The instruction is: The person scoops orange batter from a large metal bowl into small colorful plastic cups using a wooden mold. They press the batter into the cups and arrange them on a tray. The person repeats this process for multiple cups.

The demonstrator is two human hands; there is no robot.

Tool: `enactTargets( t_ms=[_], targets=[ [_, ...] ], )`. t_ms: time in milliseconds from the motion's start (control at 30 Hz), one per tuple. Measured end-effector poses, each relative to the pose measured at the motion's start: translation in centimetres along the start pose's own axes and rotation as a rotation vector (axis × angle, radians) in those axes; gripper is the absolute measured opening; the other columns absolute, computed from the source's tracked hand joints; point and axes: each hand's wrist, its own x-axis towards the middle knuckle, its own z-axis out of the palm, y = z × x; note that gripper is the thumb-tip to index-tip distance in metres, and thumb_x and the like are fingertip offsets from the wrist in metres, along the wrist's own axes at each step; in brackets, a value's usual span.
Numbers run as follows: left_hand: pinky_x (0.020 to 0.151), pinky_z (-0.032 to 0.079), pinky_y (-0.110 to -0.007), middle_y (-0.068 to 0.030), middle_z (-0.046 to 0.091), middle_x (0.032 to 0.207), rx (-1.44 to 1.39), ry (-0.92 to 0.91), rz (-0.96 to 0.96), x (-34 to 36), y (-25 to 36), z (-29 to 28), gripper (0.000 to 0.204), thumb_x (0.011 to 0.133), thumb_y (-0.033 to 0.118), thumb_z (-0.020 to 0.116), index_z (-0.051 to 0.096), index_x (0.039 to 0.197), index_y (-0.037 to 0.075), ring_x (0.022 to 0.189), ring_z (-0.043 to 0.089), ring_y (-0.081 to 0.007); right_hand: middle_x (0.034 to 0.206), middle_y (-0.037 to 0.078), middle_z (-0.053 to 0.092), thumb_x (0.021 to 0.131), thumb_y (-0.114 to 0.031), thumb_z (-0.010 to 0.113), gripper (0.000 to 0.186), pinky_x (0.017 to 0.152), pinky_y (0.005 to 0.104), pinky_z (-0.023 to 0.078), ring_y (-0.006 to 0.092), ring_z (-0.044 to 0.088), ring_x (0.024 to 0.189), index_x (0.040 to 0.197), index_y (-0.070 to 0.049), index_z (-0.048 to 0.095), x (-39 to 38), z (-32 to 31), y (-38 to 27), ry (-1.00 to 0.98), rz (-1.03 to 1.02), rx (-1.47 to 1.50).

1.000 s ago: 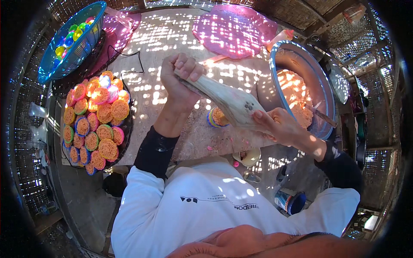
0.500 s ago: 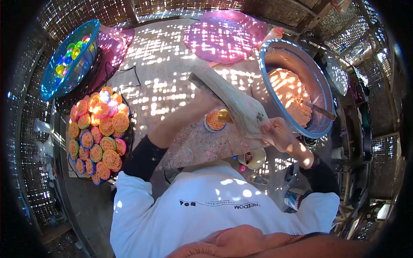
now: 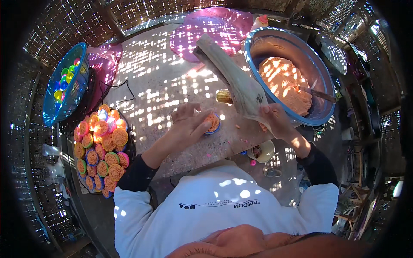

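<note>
My left hand (image 3: 190, 122) is beside a small orange stringy disc with blue rim (image 3: 213, 122) on the wooden table (image 3: 159, 103), fingers bent and apart, thumb at its edge; whether it touches cannot be told. My right hand (image 3: 275, 118) grips the near end of a long pale wooden tool (image 3: 230, 71), held tilted over the table with its far end free. A short yellowish cylinder (image 3: 224, 96) shows at the tool's left side; whether attached cannot be told. Small orange bits (image 3: 238, 127) lie near the disc.
At left are a heap of orange discs with colourful rims (image 3: 103, 155) and a blue basket (image 3: 62, 107) of colourful items. At back is pink sheeting (image 3: 189, 30). At right stands a blue-rimmed basin (image 3: 254, 43) of orange mass with a stick. Below the table is a cream bowl (image 3: 266, 152).
My left hand has let go of the tool's far end and come down to the disc. My right hand still holds the tool. The view has shifted slightly.
</note>
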Motion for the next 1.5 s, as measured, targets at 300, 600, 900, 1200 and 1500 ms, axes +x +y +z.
enactTargets(
  t_ms=[300, 600, 900, 1200, 1500],
  targets=[
    [0.095, 0.027, -0.043, -0.0125, 0.044, 0.122, 0.260, 0.504, 0.034, 0.5, 3.6, -3.8, 0.052, 0.075, 0.025, 0.063, 0.047, 0.120, 0.004, 0.117, 0.036, -0.0279, 0.055, 0.000, 0.047, 0.086, -0.054, 0.044, 0.055, 0.045, 0.0221, 0.035, 0.0060, 0.047, 0.053, 0.067, -0.004, 0.053, 0.9, 1.4, -4.9, -0.106, 0.113, 0.007],
    [0.077, 0.048, -0.029, -0.0117, 0.060, 0.102, -0.848, 0.317, 0.286, 3.6, 2.6, -5.6, 0.039, 0.078, 0.020, 0.065, 0.055, 0.110, -0.001, 0.089, 0.059, -0.0183, 0.074, 0.009, 0.056, 0.080, -0.041, 0.060, 0.041, 0.056, 0.0277, 0.042, 0.0176, 0.056, 0.064, 0.095, -0.003, 0.056, 5.1, 2.3, -13.2, 0.596, -1.050, -0.864],
    [0.076, 0.043, -0.034, -0.0007, 0.059, 0.086, 0.542, 0.354, 0.328, 2.1, 8.2, -11.9, 0.036, 0.072, 0.029, 0.060, 0.055, 0.105, 0.016, 0.080, 0.058, -0.0145, 0.073, 0.007, 0.053, 0.081, -0.018, 0.058, 0.048, 0.060, 0.0286, 0.045, 0.0157, 0.054, 0.068, 0.117, 0.003, 0.034, 7.8, 2.4, -17.2, 0.318, -0.753, -0.293],
    [0.060, 0.048, -0.039, -0.0120, 0.060, 0.067, 0.358, -0.009, 0.329, -0.7, 9.0, -13.7, 0.031, 0.064, 0.035, 0.069, 0.062, 0.084, 0.013, 0.063, 0.060, -0.0302, 0.074, 0.005, 0.043, 0.077, -0.005, 0.050, 0.018, 0.058, 0.0326, 0.039, 0.0153, 0.044, 0.064, 0.093, -0.005, 0.041, -2.0, 3.5, -19.7, 0.082, -0.397, -0.248],
    [0.082, 0.046, -0.030, -0.0085, 0.056, 0.105, -0.844, -0.065, 0.709, 5.6, 1.2, -5.3, 0.058, 0.064, 0.024, 0.077, 0.050, 0.111, 0.002, 0.095, 0.056, -0.0173, 0.064, 0.005, 0.052, 0.083, -0.013, 0.047, 0.006, 0.054, 0.0260, 0.047, 0.0123, 0.052, 0.058, 0.085, -0.009, 0.050, -1.7, -11.4, -14.2, 0.439, -1.050, 0.860]
  ],
)
